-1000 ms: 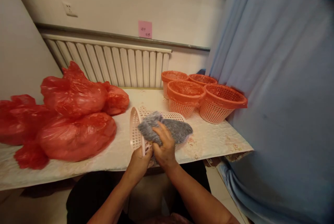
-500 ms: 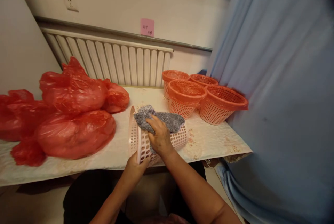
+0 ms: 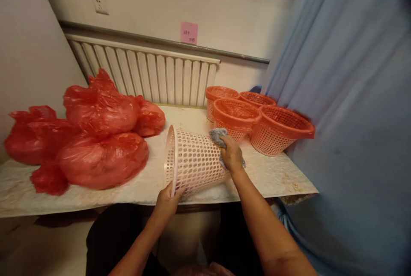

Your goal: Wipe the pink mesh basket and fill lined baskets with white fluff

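A pale pink plastic basket [image 3: 199, 160] with a holed wall lies on its side on the table, its mouth facing left. My left hand [image 3: 169, 199] is closed on the near lower part of its rim. At the basket's base end, my right hand [image 3: 233, 156] grips a grey cloth [image 3: 218, 137] pressed against the wall. Part of the cloth is hidden under the palm and fingers.
Several baskets lined with red bags [image 3: 236, 113] stand at the back right, beside a blue curtain [image 3: 346, 121]. Knotted red plastic bags [image 3: 102, 160] are heaped on the left of the cloth-covered table [image 3: 276, 181]. A white radiator [image 3: 157, 79] runs behind.
My right hand has slid the cloth rightward along the basket, from near the rim to the base end. My left hand keeps its hold on the rim. The whole view has shifted slightly.
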Demonstrator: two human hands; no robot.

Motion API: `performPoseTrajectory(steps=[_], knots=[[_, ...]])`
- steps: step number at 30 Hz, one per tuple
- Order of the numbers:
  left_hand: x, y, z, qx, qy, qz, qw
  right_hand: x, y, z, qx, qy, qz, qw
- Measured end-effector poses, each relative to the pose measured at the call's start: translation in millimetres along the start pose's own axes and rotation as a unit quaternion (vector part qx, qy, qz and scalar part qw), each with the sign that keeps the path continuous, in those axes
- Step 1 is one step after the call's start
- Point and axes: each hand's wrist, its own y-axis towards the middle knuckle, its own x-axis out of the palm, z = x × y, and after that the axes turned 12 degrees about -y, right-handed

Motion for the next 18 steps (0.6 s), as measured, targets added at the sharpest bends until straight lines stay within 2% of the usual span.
performPoseTrajectory(steps=[3, 5, 7, 11, 15, 18], knots=[[-1.2, 3.3, 0.4, 0.002, 0.004, -0.006, 1.0, -3.1, -11.7, 23.3, 0.077, 0.002, 0.045, 0.996], [-3.8, 7.3, 1.5, 0.007, 0.01, -0.02, 1.0, -3.8, -16.9, 24.6, 0.112, 0.0, 0.067, 0.991], [-6.9, 11.7, 3.6, 0.011, 0.019, -0.034, 0.999, -3.6, -16.9, 15.9, 0.124, 0.0, 0.076, 0.989], [-8.6, 15.3, 10.7, 0.012, 0.024, -0.051, 0.998, -2.2, -0.7, -22.7, 0.081, 0.029, 0.055, 0.995], [-4.1, 12.9, 19.0, 0.001, -0.009, -0.054, 0.999, -4.6, 18.3, -79.7, -0.008, 0.095, 0.019, 0.995], [-1.2, 12.8, 26.2, -0.019, -0.036, -0.03, 0.999, -11.9, 15.6, -122.5, -0.08, 0.135, -0.011, 0.988]])
